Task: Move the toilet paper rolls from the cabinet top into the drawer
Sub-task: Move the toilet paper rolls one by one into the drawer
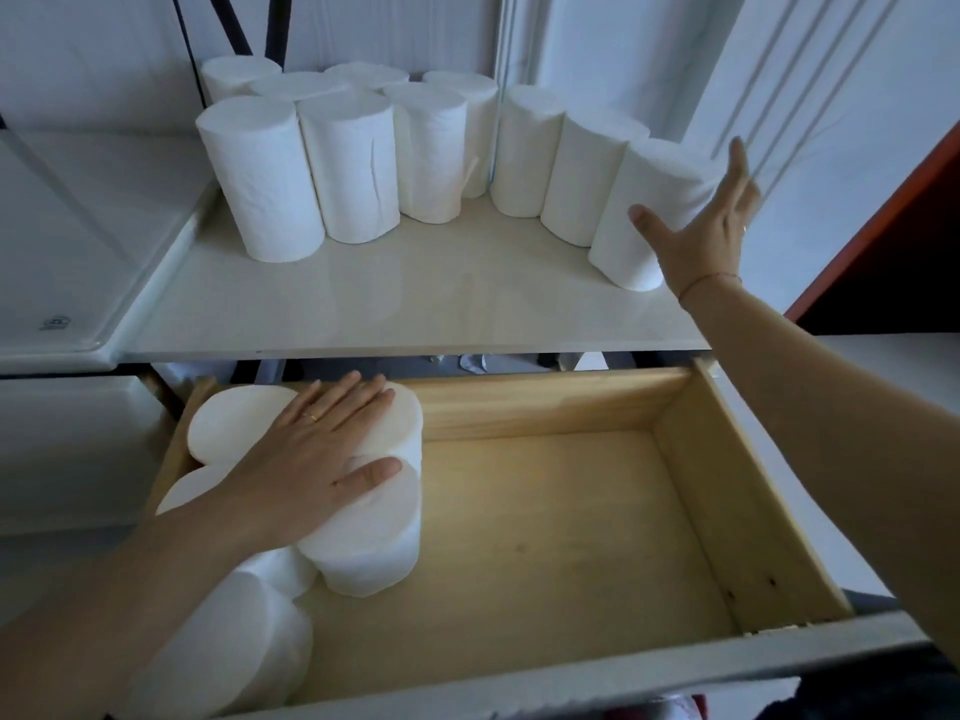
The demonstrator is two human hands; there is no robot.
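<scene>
Soft, cool, diffuse daylight, fairly dim overall. Pale glossy cabinet top carries faint reflections and a weak sheen. Open light-wood drawer reads warmer, brightest at its floor centre, shaded along the right wall. Raised right hand slightly motion-blurred. Strong wide-angle bending at edges; lower corners soft and dark.

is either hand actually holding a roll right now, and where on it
Neither grips one. The left hand lies flat on the rolls in the drawer; the right hand, fingers spread, reaches around the rightmost roll.
</scene>
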